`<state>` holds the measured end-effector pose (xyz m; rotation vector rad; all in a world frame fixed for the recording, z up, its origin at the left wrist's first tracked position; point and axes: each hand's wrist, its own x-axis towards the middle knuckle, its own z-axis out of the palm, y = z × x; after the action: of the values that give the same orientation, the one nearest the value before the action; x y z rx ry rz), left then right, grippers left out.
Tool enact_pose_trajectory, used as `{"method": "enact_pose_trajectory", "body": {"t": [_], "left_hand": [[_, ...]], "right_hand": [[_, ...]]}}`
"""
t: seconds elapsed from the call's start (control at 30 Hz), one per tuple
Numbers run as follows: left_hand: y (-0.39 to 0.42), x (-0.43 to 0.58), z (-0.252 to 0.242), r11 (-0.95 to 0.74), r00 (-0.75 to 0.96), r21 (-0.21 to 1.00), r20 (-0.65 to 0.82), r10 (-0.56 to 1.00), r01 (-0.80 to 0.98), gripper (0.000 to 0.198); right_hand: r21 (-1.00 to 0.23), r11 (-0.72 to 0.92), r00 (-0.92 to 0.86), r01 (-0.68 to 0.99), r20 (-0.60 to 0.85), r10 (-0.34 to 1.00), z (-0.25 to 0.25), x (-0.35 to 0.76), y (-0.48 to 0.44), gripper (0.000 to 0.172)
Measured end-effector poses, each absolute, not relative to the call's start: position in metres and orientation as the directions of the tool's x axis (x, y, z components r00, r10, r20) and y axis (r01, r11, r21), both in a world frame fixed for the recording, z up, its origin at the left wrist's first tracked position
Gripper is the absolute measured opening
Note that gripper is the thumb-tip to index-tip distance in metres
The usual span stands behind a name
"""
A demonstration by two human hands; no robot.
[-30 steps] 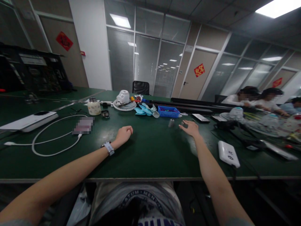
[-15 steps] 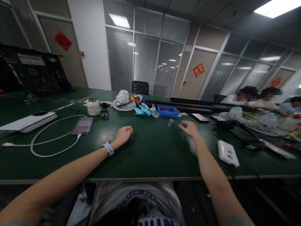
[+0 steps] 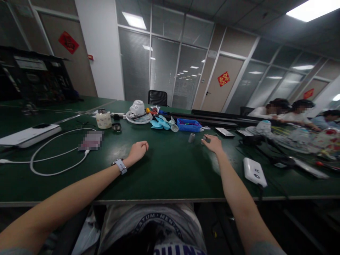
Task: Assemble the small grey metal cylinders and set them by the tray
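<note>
Surface (image 3: 164, 179), dark green, runs across the whole view and carries everything within reach. Black computer case (image 3: 39, 79) stands at the far left, its insides showing. Long black bars (image 3: 212, 121) lie along the back, and beyond them on the right sit people (image 3: 268, 110) in light tops, heads bent. White fan (image 3: 138, 115) lies behind the middle, grille down, near the back. White cable (image 3: 39, 173) curls on the left

Left hand (image 3: 138, 151) rests on the surface with its grip folded into a loose fist; its inside is hidden, so I cannot tell whether it holds anything. Right hand (image 3: 213, 143) is palm down, its grip partly wide, thumb and fingers a little apart; blur hides whether anything small lies in that gap

Blue basket (image 3: 189, 125) sits beyond the right hand, with pale blue fan blades (image 3: 161, 123) just to its left. White power bank (image 3: 254, 171) lies to the right of the right forearm. Patterned jar (image 3: 103, 120) stands near the fan. Watch (image 3: 120, 165) circles the left wrist. Small grey cylinder (image 3: 191, 137) is on the surface in front of the basket, just left of the right hand's fingertips and apart from them
</note>
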<state>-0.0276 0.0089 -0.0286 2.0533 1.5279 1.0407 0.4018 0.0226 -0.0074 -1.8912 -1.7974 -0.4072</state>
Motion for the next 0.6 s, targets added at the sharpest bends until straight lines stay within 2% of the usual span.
{"method": "enact_pose_trajectory", "body": {"t": [0.2,0.6], "left_hand": [[0.0080,-0.0268,-0.0273,-0.341,0.141,0.671,0.335,0.932,0.659,0.021],[0.0088,-0.0273,-0.0278,-0.332,0.134,0.673,0.330,0.935,0.660,0.022]], "right_hand": [[-0.152,-0.013,0.097,0.988,0.562,0.821,-0.0065,0.4004,0.0229,0.043],[-0.108,-0.064,0.110,0.992,0.510,0.853,-0.0101,0.3987,0.0241,0.045]]}}
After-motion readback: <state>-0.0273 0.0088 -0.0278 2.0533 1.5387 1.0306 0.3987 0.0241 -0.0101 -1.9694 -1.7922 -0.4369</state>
